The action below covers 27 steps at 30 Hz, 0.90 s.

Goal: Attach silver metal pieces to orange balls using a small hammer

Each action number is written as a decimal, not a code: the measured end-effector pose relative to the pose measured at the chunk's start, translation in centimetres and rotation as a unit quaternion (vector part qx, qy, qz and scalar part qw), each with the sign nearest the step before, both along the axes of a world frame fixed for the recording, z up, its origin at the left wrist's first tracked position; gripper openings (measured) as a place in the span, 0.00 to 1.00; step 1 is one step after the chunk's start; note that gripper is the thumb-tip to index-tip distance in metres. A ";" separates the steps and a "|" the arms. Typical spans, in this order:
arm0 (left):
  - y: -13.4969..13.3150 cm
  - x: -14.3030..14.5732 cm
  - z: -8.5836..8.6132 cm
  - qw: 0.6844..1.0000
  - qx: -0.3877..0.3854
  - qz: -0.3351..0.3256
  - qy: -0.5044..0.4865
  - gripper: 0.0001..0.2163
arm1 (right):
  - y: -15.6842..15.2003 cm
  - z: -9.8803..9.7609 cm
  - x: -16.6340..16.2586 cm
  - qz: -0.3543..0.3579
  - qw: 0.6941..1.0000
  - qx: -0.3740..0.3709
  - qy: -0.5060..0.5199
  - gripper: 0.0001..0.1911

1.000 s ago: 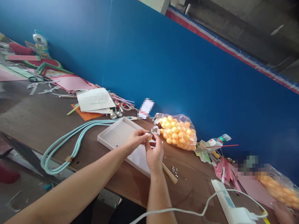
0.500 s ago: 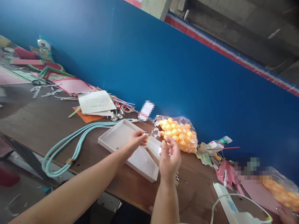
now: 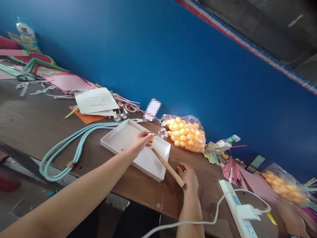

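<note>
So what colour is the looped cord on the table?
The looped cord is pale blue, clearest in the head view.

Blue wall (image 3: 138, 59) behind table (image 3: 22, 115). Power strip (image 3: 229, 191) at right, plug (image 3: 247, 212) in, white cable (image 3: 183, 224) running off it. Phone (image 3: 256, 163) by the wall, beside pink paper (image 3: 259, 185). Bottle (image 3: 224, 143) tilted near wall. Far left: scissors (image 3: 26, 78). White sheet (image 3: 95, 100) partly over orange sheet (image 3: 86, 118).

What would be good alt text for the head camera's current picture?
A person's left hand holds a small shiny ball above a shallow white box; the right hand is low over the brown table beside a wooden stick. Beyond are a clear bag of orange balls and a blue wall.
</note>
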<state>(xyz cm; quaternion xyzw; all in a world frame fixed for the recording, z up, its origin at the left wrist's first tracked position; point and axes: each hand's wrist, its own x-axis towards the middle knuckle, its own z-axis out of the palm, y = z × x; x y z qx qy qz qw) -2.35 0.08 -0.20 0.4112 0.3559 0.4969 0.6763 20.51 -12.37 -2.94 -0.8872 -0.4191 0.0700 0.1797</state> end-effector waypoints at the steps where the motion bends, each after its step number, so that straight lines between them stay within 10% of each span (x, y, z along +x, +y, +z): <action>1: 0.0 0.0 0.0 1.000 0.000 0.000 0.003 0.22 | 0.1 -0.1 -0.2 0.001 1.000 0.002 -0.003 0.14; 14: 0.0 -0.1 -0.1 1.000 0.009 0.002 0.010 0.22 | -0.5 -0.4 0.5 -0.064 0.969 0.238 0.021 0.19; 23: 0.1 -0.1 -0.1 1.000 0.002 0.002 0.004 0.20 | -0.6 0.2 0.5 -0.116 0.742 0.548 0.369 0.21; 27: 0.0 -0.1 0.0 1.000 -0.002 -0.004 0.007 0.21 | -1.1 1.9 -0.3 -0.088 0.698 0.582 0.408 0.17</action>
